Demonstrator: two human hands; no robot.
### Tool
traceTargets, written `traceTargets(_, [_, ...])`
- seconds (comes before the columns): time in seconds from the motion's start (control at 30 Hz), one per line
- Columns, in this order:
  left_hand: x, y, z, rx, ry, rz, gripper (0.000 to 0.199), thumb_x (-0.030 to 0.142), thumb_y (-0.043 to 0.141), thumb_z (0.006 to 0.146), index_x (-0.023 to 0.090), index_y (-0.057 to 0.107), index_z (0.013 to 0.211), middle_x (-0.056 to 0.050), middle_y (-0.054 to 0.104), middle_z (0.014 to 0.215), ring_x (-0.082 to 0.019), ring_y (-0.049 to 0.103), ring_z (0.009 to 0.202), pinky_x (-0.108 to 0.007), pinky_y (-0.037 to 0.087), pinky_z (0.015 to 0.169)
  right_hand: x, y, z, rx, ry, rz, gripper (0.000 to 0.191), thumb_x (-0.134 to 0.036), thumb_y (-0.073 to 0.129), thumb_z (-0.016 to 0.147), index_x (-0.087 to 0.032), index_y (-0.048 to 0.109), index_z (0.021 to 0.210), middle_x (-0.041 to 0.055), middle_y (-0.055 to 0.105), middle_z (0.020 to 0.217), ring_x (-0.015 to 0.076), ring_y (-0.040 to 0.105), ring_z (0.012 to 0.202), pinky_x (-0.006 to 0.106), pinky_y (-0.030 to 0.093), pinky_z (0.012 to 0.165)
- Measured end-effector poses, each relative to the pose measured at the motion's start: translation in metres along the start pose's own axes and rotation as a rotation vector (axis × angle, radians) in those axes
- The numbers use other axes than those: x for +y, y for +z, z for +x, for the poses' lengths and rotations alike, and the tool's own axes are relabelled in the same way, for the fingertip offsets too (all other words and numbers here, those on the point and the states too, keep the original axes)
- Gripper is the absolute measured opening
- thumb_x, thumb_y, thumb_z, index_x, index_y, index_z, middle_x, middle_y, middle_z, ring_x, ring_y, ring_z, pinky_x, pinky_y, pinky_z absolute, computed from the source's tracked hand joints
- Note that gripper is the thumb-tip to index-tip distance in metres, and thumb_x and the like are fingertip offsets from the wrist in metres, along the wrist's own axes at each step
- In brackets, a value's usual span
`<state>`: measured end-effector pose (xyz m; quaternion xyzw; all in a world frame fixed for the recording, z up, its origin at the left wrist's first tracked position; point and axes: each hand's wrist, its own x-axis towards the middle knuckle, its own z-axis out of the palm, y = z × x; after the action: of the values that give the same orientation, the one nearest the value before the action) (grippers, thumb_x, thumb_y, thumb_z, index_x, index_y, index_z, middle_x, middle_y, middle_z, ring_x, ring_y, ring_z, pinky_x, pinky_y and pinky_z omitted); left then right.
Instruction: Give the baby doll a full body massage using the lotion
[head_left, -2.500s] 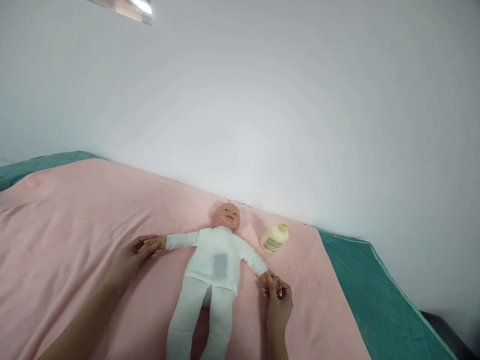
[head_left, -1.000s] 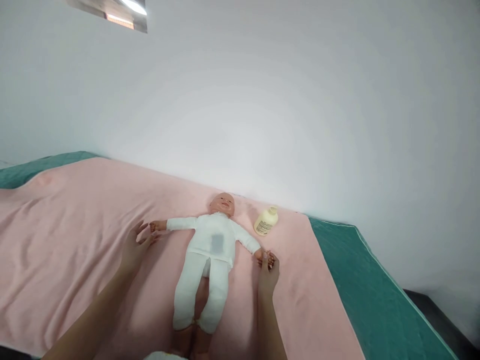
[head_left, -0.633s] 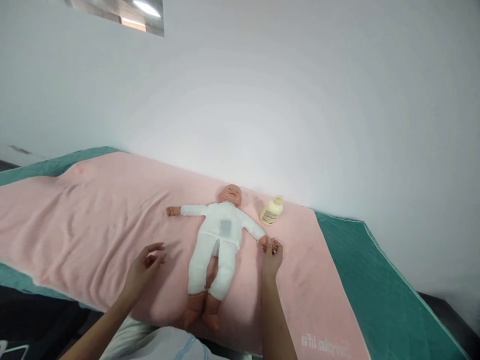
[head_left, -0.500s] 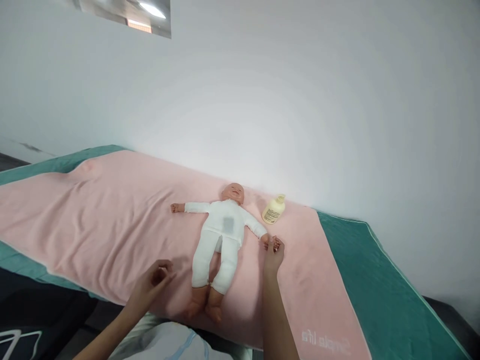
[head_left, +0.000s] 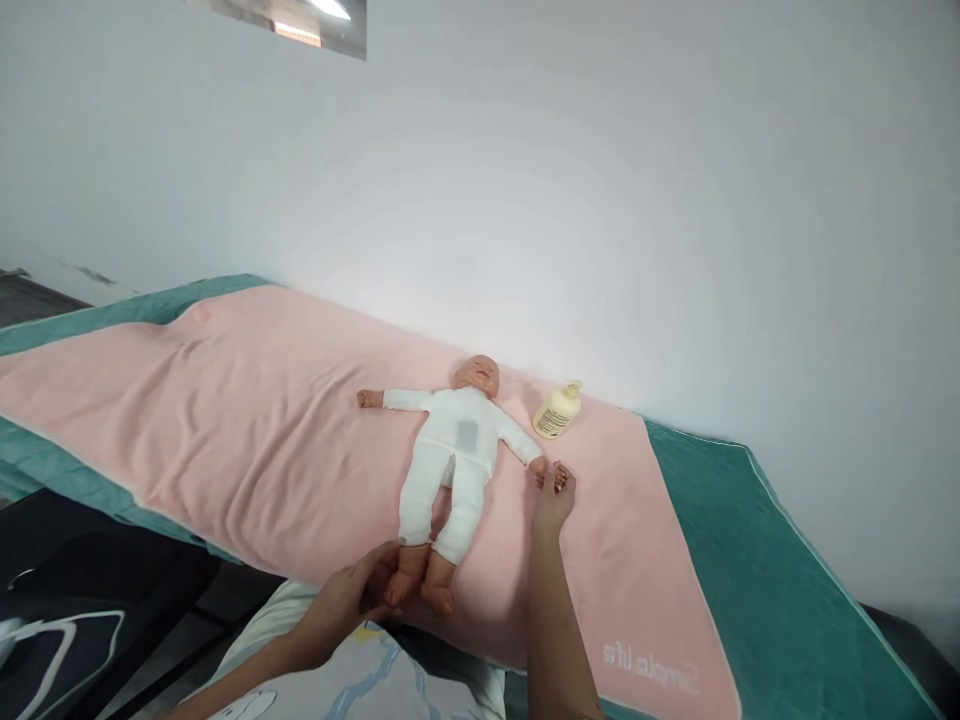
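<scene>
I'm seeing a pale grey-white top (head_left: 442, 695) on my wearer, blue wavy bands (head_left: 366, 685) running over it, a small yellow patch (head_left: 367, 632) and a dark line drawing (head_left: 253, 706) showing too. Pale, faintly greenish cloth (head_left: 279, 608) is peeking out alongside; left hand (head_left: 361, 585) and right hand (head_left: 555, 495) are staying bare.

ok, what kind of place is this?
Hard to be sure; perhaps a care-training room or bedroom: a clothed doll lies on a pink blanket, with a pale yellow bottle beside it.

Wall (head_left: 495, 230): palest mid-frame, dims toward corners; white light (head_left: 330, 8) (top left): glares; pink blanket (head_left: 622, 560): bears soft shadows.
</scene>
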<state>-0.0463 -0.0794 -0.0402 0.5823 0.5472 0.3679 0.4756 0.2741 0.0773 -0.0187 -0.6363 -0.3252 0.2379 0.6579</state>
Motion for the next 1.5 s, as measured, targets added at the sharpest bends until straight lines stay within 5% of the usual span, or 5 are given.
traceTargets(0.2, [-0.019,0.000,-0.008,0.183,0.167,-0.052,0.072,0.056,0.052,0.083,0.026,0.034,0.146,-0.013,0.060,0.129,-0.032,0.055,0.120,-0.043,0.046,0.099,-0.006,0.001,-0.003,0.009,0.006,0.016,0.051,-0.054,0.061,0.078,-0.017,0.056,0.112,0.0093,0.059,0.114,0.0189,0.061,0.089,0.031,0.053,0.072])
traceTargets(0.4, [-0.001,-0.008,-0.006,0.306,0.195,-0.313,0.063,0.053,0.054,0.087,0.025,0.041,0.141,-0.012,0.042,0.147,-0.033,0.043,0.132,-0.041,0.050,0.097,-0.015,0.002,-0.008,0.012,0.015,0.038,0.050,-0.054,0.061,0.078,-0.017,0.057,0.113,0.0086,0.060,0.113,0.0175,0.061,0.088,0.028,0.053,0.070])
traceTargets(0.97, [0.017,-0.024,0.028,0.207,0.450,-0.039,0.049,0.027,0.071,0.079,0.024,0.056,0.126,-0.009,0.060,0.131,-0.028,0.054,0.123,-0.039,0.050,0.099,-0.024,0.007,-0.018,-0.031,0.023,0.132,0.061,-0.048,0.064,0.079,-0.018,0.051,0.129,0.0116,0.060,0.121,0.0181,0.065,0.088,0.032,0.053,0.081])
traceTargets(1.37, [0.075,-0.021,0.116,0.054,0.347,-0.220,0.049,0.033,0.062,0.086,0.022,0.046,0.131,-0.015,0.046,0.143,-0.022,0.070,0.088,-0.035,0.059,0.072,-0.058,0.059,-0.066,-0.643,-0.562,-0.316,0.040,-0.015,0.046,0.086,-0.026,0.062,0.121,0.0077,0.057,0.119,0.0189,0.059,0.107,0.032,0.051,0.089])
traceTargets(1.5, [0.084,-0.019,0.125,0.031,0.363,-0.206,0.049,0.036,0.063,0.084,0.023,0.049,0.129,-0.011,0.049,0.142,-0.028,0.061,0.111,-0.035,0.059,0.077,-0.059,0.063,-0.064,-0.715,-0.583,-0.441,0.040,-0.013,0.047,0.086,-0.026,0.062,0.121,0.0074,0.058,0.114,0.0195,0.061,0.101,0.033,0.053,0.085])
